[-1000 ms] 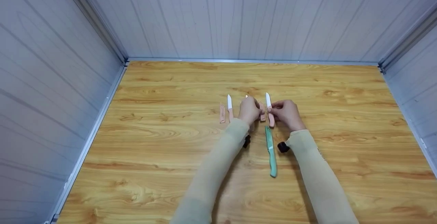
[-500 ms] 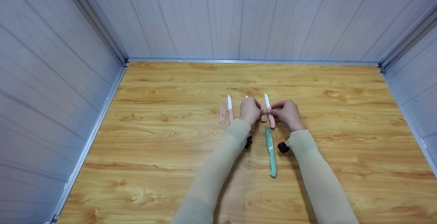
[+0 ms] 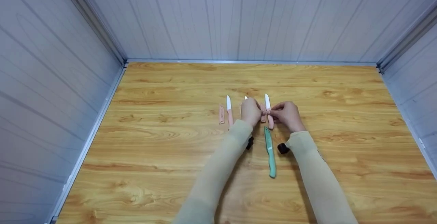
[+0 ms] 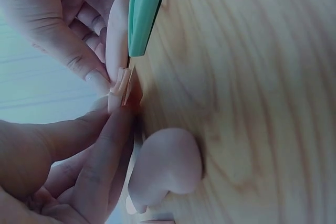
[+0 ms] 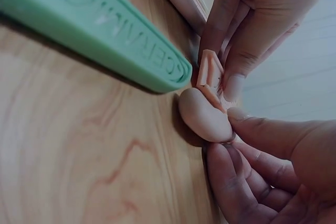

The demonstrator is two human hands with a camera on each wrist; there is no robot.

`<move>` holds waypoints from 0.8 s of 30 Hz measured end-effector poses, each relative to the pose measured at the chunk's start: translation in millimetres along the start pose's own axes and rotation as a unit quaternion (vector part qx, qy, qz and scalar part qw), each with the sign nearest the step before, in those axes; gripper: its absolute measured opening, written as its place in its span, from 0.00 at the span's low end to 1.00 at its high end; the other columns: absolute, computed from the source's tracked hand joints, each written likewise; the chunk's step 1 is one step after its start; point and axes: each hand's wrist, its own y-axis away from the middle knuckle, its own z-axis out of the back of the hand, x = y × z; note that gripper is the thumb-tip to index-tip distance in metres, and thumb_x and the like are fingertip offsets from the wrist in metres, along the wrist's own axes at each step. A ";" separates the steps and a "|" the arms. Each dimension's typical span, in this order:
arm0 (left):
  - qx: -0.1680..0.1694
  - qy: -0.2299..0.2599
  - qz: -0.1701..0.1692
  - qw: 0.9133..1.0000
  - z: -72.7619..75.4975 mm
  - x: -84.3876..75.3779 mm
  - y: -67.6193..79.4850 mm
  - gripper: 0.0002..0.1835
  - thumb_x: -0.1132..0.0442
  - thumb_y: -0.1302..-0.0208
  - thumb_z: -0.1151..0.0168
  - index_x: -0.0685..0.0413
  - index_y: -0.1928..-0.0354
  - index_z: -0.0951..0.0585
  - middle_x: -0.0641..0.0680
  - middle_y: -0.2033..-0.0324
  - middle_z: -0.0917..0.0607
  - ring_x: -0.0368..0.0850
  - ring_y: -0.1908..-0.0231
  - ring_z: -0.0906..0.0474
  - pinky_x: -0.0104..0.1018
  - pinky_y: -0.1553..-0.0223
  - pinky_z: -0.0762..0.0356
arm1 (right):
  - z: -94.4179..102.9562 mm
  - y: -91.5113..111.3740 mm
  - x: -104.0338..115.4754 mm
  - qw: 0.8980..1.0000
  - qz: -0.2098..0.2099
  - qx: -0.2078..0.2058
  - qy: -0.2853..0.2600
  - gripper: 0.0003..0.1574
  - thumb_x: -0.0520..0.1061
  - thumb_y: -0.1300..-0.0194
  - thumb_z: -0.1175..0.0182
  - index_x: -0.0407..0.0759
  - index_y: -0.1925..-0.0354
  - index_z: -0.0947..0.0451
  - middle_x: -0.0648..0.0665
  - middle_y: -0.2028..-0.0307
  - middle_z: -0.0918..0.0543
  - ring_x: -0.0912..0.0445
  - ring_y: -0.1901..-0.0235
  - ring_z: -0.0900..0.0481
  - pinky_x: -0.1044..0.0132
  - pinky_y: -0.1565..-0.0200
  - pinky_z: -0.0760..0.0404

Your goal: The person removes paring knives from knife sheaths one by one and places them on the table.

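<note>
In the head view my left hand pinches a pink knife sheath between thumb and fingers. Beside it, my right hand pinches the pink handle of a small white-bladed knife, whose tip points to the far wall. Sheath and knife lie side by side, the two thumbs nearly meeting. Up close in the right wrist view, the open end of the sheath sits right by the rounded knife handle. Another pink handle lies beside my left hand, its knife mostly hidden in the head view.
Left of my hands lie another pink knife and a pink sheath. A larger green knife in its green sheath lies nearer me, between my forearms. Pale panel walls surround the wooden table.
My left hand has shifted slightly right, uncovering a bit of a pink sheath on its left. The knife and the held sheath have come a little closer together.
</note>
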 end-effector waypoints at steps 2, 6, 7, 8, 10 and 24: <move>-0.002 -0.009 -0.003 1.000 0.0 -0.1 0.0 0.07 0.66 0.47 0.28 0.57 0.77 0.17 0.47 0.81 0.21 0.42 0.77 0.26 0.31 0.74 0.28 | -0.2 -0.1 0.0 1.000 -0.005 0.001 -0.003 0.14 0.41 0.39 0.34 0.30 0.59 0.19 0.37 0.65 0.16 0.54 0.72 0.16 0.63 0.69 0.16; -0.006 -0.013 -0.005 1.000 -0.6 -0.3 0.3 0.08 0.66 0.47 0.28 0.55 0.78 0.19 0.47 0.81 0.21 0.42 0.77 0.25 0.32 0.74 0.27 | -0.4 0.2 -0.1 1.000 -0.009 -0.002 -0.008 0.14 0.40 0.39 0.35 0.29 0.59 0.19 0.36 0.65 0.16 0.54 0.72 0.16 0.63 0.68 0.16; -0.007 -0.012 -0.005 1.000 -0.7 -0.5 0.5 0.09 0.67 0.47 0.28 0.55 0.79 0.19 0.47 0.81 0.21 0.42 0.77 0.25 0.32 0.74 0.27 | -0.5 0.2 -0.1 1.000 -0.009 -0.003 -0.010 0.14 0.40 0.39 0.35 0.29 0.59 0.20 0.36 0.65 0.16 0.54 0.72 0.16 0.63 0.69 0.16; -0.008 -0.011 -0.005 1.000 -0.8 -0.7 0.7 0.09 0.67 0.47 0.28 0.55 0.79 0.20 0.48 0.81 0.21 0.43 0.77 0.25 0.32 0.74 0.27 | -0.5 0.3 -0.1 1.000 -0.009 -0.004 -0.011 0.14 0.39 0.39 0.35 0.29 0.59 0.20 0.36 0.65 0.17 0.54 0.72 0.16 0.63 0.69 0.16; -0.010 -0.011 -0.003 1.000 -1.0 -1.2 1.3 0.09 0.69 0.48 0.29 0.55 0.80 0.20 0.48 0.81 0.21 0.43 0.77 0.25 0.32 0.74 0.27 | -0.6 0.1 -0.5 1.000 -0.007 -0.005 -0.012 0.13 0.39 0.39 0.35 0.29 0.59 0.20 0.37 0.66 0.17 0.54 0.73 0.16 0.63 0.69 0.16; -0.032 -0.023 -0.019 0.999 0.1 -2.8 6.9 0.12 0.70 0.46 0.34 0.53 0.83 0.24 0.47 0.85 0.25 0.43 0.80 0.29 0.32 0.78 0.30 | -1.8 -0.2 -4.2 1.000 0.015 -0.014 -0.002 0.16 0.41 0.39 0.34 0.29 0.58 0.21 0.40 0.70 0.18 0.53 0.73 0.17 0.64 0.71 0.17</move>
